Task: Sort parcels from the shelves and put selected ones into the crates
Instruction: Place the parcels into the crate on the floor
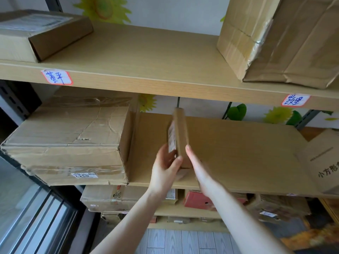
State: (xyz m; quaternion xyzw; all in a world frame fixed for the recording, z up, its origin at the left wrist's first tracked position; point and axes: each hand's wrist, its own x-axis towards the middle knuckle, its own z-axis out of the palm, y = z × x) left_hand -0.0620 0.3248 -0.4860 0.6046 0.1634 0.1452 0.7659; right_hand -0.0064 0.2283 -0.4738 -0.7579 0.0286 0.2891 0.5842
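Both hands are on the small parcel (180,132), upright at the middle shelf's (238,162) front, left hand (165,164) gripping it, right hand (199,167) pressed flat alongside: chosen, it seems, but no crate in view, and a large box (69,143) waits on that shelf.

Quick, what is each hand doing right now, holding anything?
Left hand: grips the slim parcel, thumb and fingers curled round its near end.
Right hand: open, straight fingers pressed flat against the parcel's right side.

Brown parcel (180,136), tan shelf (146,52), red box (197,199), yellow sunflower wallpaper (104,8).
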